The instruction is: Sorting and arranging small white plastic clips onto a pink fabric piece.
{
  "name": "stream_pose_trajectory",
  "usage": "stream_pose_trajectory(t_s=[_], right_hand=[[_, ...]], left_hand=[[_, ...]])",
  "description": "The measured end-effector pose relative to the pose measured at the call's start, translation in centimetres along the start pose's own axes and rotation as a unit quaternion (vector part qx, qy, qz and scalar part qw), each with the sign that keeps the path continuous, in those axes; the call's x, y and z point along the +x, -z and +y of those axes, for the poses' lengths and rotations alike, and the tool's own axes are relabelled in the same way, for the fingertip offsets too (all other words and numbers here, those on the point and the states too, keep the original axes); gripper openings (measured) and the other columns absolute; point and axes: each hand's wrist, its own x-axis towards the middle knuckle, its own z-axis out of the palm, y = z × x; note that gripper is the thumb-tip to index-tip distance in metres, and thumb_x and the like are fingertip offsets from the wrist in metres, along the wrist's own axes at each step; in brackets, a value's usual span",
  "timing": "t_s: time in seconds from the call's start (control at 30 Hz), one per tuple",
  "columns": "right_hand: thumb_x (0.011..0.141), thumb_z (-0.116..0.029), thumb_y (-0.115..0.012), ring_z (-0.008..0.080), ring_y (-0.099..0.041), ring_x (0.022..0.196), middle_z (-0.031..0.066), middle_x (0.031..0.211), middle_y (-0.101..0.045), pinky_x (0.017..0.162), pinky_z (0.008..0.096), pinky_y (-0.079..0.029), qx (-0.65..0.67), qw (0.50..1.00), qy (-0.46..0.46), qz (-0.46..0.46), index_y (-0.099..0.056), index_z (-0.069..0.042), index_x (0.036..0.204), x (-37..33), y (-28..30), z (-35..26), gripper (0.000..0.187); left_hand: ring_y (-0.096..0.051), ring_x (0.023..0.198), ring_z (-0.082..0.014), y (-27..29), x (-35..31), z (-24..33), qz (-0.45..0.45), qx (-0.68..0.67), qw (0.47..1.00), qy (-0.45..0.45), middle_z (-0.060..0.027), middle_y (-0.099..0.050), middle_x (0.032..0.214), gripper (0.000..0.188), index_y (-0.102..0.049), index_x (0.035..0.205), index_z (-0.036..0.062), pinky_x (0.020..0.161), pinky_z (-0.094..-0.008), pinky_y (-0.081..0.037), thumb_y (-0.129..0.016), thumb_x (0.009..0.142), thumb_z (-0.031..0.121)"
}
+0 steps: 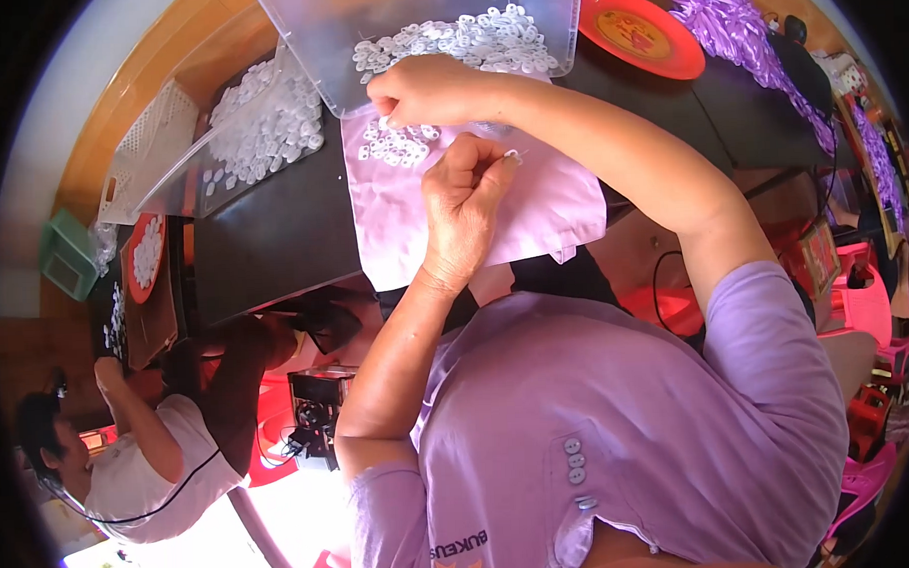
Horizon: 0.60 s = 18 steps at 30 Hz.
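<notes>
A dark table (pixel 263 251) is partly covered by a pink cloth (pixel 557 205); a clear plastic box (pixel 304 54) of white pieces is set at the cloth's far edge, with a red plate (pixel 682 61) placed to its right. The right hand (pixel 418 87) is held over a small heap (pixel 402 147) on the cloth, one white ring (pixel 385 122) pinched at its fingertips. Between the left hand's (pixel 464 187) thumb and forefinger, a small white piece (pixel 513 155) is gripped.
</notes>
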Motion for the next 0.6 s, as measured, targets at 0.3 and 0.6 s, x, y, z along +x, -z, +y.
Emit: stream_pose_trajectory(t_s=[0.3,0.6], right_hand=[[0.074,-0.016,-0.066,0.0187,-0.063,0.065,0.0047,0.068,-0.064,0.060,0.0350,-0.045,0.098,0.995,-0.008,0.000,-0.062,-0.007,0.078,-0.8,0.2,-0.2,0.011],[0.075,-0.014,-0.065,0.0163,-0.062,0.059,0.0051,0.062,-0.064,0.057,0.0332,-0.045,0.068,0.978,-0.099,-0.171,-0.061,-0.004,0.077,-1.0,1.1,-1.8,0.011]], left_hand=[[-0.052,0.066,-0.0082,-0.2,-0.2,0.0,-0.013,0.056,0.996,-0.071,-0.0010,-0.058,0.074,0.003,-0.061,0.087,0.0002,0.060,-0.0219,-0.042,-0.063,0.087,0.003],[-0.055,0.066,-0.0193,-1.6,-2.2,0.7,-0.039,0.158,0.956,-0.242,-0.0092,-0.055,0.079,0.013,-0.056,0.093,0.0009,0.062,-0.0280,-0.045,-0.060,0.082,-0.004]])
